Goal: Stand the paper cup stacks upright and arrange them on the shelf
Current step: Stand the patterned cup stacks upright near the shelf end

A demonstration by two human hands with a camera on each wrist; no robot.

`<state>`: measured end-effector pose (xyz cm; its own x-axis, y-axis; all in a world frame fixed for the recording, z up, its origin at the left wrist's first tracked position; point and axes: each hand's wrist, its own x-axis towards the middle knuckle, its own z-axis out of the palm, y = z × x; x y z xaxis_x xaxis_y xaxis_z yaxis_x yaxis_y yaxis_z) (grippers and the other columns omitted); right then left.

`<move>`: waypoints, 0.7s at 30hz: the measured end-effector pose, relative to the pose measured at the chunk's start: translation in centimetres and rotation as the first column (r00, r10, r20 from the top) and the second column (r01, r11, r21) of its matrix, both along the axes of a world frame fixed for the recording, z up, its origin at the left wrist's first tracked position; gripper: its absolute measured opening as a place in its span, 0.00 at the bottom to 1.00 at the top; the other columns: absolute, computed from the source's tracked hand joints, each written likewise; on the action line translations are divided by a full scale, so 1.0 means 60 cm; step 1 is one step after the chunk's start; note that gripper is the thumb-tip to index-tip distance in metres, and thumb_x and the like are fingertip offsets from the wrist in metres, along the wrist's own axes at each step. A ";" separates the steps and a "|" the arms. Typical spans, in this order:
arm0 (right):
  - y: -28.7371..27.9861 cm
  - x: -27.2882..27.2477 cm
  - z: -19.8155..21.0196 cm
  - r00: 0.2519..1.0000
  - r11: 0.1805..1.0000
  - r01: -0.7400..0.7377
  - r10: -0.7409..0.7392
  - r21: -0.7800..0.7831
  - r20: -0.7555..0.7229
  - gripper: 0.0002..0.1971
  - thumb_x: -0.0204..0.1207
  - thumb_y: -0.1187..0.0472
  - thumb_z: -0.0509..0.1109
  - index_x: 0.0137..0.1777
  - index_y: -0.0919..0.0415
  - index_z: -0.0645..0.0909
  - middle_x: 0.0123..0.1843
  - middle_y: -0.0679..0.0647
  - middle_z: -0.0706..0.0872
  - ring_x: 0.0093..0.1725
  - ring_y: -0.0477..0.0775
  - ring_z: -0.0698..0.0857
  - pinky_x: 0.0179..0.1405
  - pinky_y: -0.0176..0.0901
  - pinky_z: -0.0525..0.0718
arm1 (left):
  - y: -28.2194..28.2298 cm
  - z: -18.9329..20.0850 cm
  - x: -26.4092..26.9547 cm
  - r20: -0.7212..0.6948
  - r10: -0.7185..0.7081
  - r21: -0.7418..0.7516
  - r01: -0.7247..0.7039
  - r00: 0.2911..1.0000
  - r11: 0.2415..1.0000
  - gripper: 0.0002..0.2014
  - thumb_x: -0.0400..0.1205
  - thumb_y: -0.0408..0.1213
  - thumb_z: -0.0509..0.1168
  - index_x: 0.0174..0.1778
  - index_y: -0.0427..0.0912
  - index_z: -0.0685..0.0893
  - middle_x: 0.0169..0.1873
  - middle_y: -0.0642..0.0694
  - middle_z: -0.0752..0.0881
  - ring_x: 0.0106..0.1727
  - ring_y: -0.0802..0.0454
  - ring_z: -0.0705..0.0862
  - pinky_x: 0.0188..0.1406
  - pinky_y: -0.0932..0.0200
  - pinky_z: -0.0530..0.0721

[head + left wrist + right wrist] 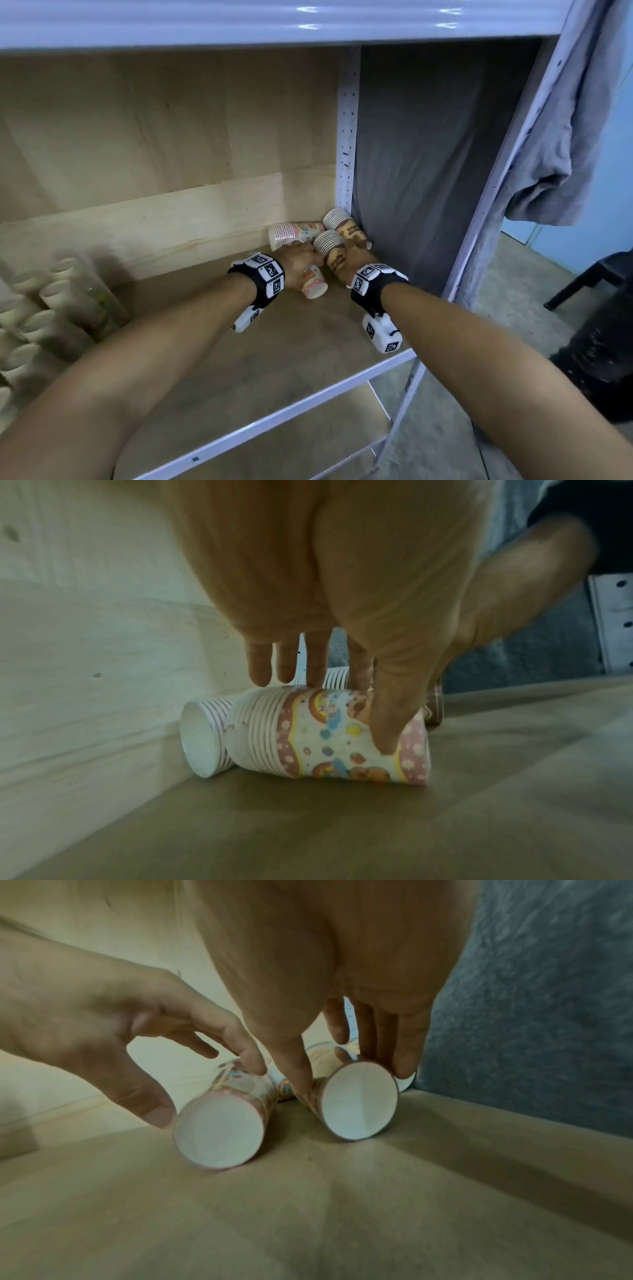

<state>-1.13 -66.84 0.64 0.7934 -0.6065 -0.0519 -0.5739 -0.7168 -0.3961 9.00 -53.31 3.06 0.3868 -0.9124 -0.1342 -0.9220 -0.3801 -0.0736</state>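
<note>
Several paper cup stacks lie on their sides in the back right corner of the wooden shelf (205, 325). My left hand (296, 258) (342, 710) grips a pink cartoon-print stack (313, 282) (329, 737) (219, 1131), thumb on one side and fingers over the top. My right hand (356, 255) (352, 1080) grips a brown-print stack (334, 255) (359, 1102) between thumb and fingers. A second pink stack (294, 233) (205, 739) lies against the back board. A second brown stack (342, 222) lies in the corner.
Grey cloth (428, 171) covers the shelf's right side beside a perforated white upright (347, 137). White tubes (41, 308) stand at the shelf's left end. The upper shelf (274, 24) hangs overhead. A white rail (274, 421) edges the front. A black chair (599, 274) stands at right.
</note>
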 end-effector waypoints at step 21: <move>-0.010 -0.011 -0.032 0.999 1.000 -0.011 0.010 0.025 0.031 0.38 0.75 0.49 0.68 0.79 0.66 0.55 0.70 0.66 0.75 0.65 0.67 0.80 0.65 0.57 0.80 | -0.020 -0.021 -0.004 0.172 -0.155 0.106 0.138 0.973 0.985 0.29 0.74 0.50 0.71 0.73 0.58 0.75 0.72 0.48 0.72 0.76 0.41 0.66 0.73 0.42 0.68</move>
<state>-1.80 -67.42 -1.25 0.8013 -0.5968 -0.0420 -0.5532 -0.7125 -0.4316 8.74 -54.50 1.79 0.2755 -0.9476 -0.1615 -0.9358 -0.2259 -0.2708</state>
